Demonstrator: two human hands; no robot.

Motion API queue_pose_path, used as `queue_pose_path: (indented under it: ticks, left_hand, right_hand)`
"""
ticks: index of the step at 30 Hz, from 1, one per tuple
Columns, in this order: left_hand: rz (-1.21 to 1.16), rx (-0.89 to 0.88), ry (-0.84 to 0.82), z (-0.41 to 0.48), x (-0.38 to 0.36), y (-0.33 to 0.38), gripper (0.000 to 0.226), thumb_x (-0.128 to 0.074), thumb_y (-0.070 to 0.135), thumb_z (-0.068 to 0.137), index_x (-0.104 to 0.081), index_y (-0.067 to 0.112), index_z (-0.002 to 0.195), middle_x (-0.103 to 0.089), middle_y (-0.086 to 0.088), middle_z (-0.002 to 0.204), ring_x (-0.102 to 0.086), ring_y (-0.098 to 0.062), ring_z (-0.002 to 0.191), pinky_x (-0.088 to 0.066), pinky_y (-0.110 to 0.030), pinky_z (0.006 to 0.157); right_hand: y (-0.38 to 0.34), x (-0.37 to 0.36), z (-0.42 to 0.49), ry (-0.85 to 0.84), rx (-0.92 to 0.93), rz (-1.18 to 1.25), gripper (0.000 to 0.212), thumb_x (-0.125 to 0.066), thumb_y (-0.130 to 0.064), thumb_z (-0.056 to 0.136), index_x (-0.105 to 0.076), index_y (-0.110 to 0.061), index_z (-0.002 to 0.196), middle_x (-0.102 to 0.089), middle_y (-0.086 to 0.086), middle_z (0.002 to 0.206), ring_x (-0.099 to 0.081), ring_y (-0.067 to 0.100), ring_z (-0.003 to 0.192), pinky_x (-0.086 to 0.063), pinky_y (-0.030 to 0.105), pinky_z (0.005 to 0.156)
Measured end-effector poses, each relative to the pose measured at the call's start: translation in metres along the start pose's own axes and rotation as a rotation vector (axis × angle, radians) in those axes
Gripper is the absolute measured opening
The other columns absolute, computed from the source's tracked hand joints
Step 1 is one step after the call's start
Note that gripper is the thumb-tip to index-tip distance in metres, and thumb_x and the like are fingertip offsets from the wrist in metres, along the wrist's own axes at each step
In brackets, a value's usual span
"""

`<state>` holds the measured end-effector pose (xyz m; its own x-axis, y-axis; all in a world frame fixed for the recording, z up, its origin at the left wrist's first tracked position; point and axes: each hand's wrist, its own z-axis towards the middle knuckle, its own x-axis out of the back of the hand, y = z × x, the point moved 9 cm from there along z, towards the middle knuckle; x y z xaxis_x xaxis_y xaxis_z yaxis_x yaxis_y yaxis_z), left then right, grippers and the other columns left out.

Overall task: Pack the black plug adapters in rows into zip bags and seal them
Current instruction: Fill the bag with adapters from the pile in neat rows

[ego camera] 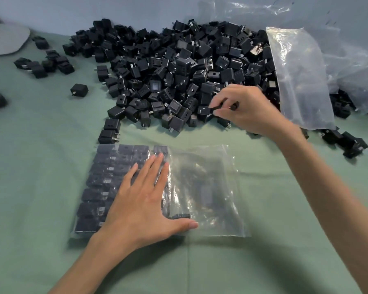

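In the head view, a green cloth covers the table. The zip bag lies flat on it, near the person and in the middle. Its left part is filled with rows of black plug adapters, set close side by side. Its right part is only clear, wrinkled plastic.

The left hand rests flat on the bag with straight, spread fingers. It covers the right edge of the rows, and the thumb points right along the near edge of the bag. This hand holds nothing.

The right hand is farther away and to the right, at the near edge of the big pile of adapters. Its fingers are curled, and with the thumb they pinch one adapter. I cannot tell whether this adapter is lifted or touches the pile.

The pile fills the far middle of the table. Two adapters lie just beyond the far left corner of the bag, one behind the other. A single adapter lies alone, left of the pile. A small group of adapters is at the far left, beside a grey round object that is cut off by the picture edge.

On the right, a clear empty bag lies over the right side of the pile and hides some adapters. Behind it there is more crumpled clear plastic. A few scattered adapters lie on the right, near the right forearm.
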<state>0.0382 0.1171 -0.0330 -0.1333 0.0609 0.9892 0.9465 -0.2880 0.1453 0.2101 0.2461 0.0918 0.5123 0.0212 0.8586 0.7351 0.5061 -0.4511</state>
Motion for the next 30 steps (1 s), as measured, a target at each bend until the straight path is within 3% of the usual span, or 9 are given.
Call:
queue_pose_path:
  ticks: [1,3,5,8,11,17,23,26,30]
  left_hand:
    - [-0.003,-0.001,0.004,0.0,0.001,0.0,0.127,0.003,0.104,0.049,0.026,0.025,0.146,0.038,0.009,0.152,0.039,-0.006,0.136,0.02,-0.038,0.114]
    - [0.001,0.002,-0.001,-0.001,0.0,0.0,0.128,0.004,0.104,0.05,0.024,0.024,0.147,0.036,0.008,0.153,0.038,-0.005,0.137,0.019,-0.037,0.115]
    - [0.009,0.002,-0.003,0.0,0.0,0.0,0.129,0.004,0.104,0.05,0.025,0.023,0.148,0.036,0.008,0.153,0.039,-0.006,0.136,0.019,-0.038,0.115]
    - [0.005,0.001,-0.006,-0.001,0.0,0.0,0.129,0.005,0.104,0.05,0.025,0.023,0.148,0.037,0.008,0.153,0.039,-0.005,0.136,0.019,-0.038,0.115]
    - [-0.002,0.0,0.0,0.0,0.0,0.0,0.128,0.004,0.104,0.05,0.025,0.024,0.147,0.035,0.009,0.154,0.039,-0.005,0.136,0.018,-0.038,0.115]
    - [0.004,-0.007,0.001,0.0,0.0,0.0,0.126,0.005,0.103,0.051,0.027,0.024,0.146,0.037,0.008,0.153,0.039,-0.005,0.136,0.021,-0.037,0.114]
    - [0.007,-0.008,-0.002,0.0,0.0,0.0,0.127,0.007,0.103,0.049,0.026,0.023,0.146,0.036,0.008,0.153,0.04,-0.005,0.135,0.021,-0.037,0.113]
    - [0.006,-0.007,-0.004,0.001,0.0,-0.001,0.128,0.006,0.103,0.05,0.026,0.023,0.147,0.037,0.008,0.153,0.039,-0.005,0.136,0.021,-0.037,0.114]
    - [0.011,-0.01,-0.004,0.001,0.0,0.0,0.128,0.007,0.103,0.05,0.025,0.023,0.148,0.035,0.008,0.154,0.039,-0.005,0.136,0.02,-0.037,0.114]
  right_hand:
    - [-0.013,-0.028,0.015,-0.093,0.049,-0.073,0.021,-0.066,-0.019,0.089,-0.065,-0.027,0.108,-0.061,-0.014,0.11,-0.063,-0.003,0.083,-0.05,0.011,0.071]
    - [-0.015,-0.084,0.036,-0.307,0.034,-0.369,0.045,-0.061,-0.029,0.092,-0.048,-0.031,0.135,-0.044,-0.005,0.138,-0.06,0.018,0.106,-0.052,0.034,0.086]
    - [-0.004,-0.111,0.045,-0.351,-0.008,-0.608,0.06,-0.058,-0.027,0.093,-0.033,-0.027,0.147,-0.034,0.001,0.144,-0.057,0.032,0.106,-0.049,0.042,0.078]
    - [-0.001,-0.121,0.05,-0.244,-0.03,-0.594,0.059,-0.061,-0.028,0.091,-0.035,-0.016,0.142,-0.04,0.008,0.13,-0.06,0.037,0.093,-0.039,0.039,0.064]
    - [0.005,-0.111,0.053,-0.121,-0.091,-0.581,0.06,-0.068,-0.039,0.084,-0.041,-0.011,0.13,-0.039,0.012,0.126,-0.06,0.037,0.08,-0.036,0.038,0.059]
    - [-0.005,-0.12,0.046,-0.168,0.009,-0.612,0.044,-0.053,-0.035,0.09,-0.05,-0.01,0.127,-0.04,0.009,0.131,-0.06,0.037,0.078,-0.042,0.037,0.062]
    - [-0.009,-0.118,0.033,-0.217,0.106,-0.41,0.037,-0.058,-0.021,0.083,-0.05,-0.016,0.119,-0.054,0.001,0.121,-0.06,0.03,0.09,-0.048,0.038,0.068]
    - [-0.011,-0.127,0.024,-0.286,0.109,-0.325,0.047,-0.056,-0.034,0.086,-0.047,-0.021,0.13,-0.055,0.003,0.124,-0.057,0.025,0.102,-0.047,0.037,0.08]
    - [-0.01,-0.133,0.027,-0.26,0.019,-0.339,0.037,-0.06,-0.04,0.09,-0.055,-0.015,0.117,-0.055,0.007,0.112,-0.055,0.028,0.101,-0.045,0.036,0.081]
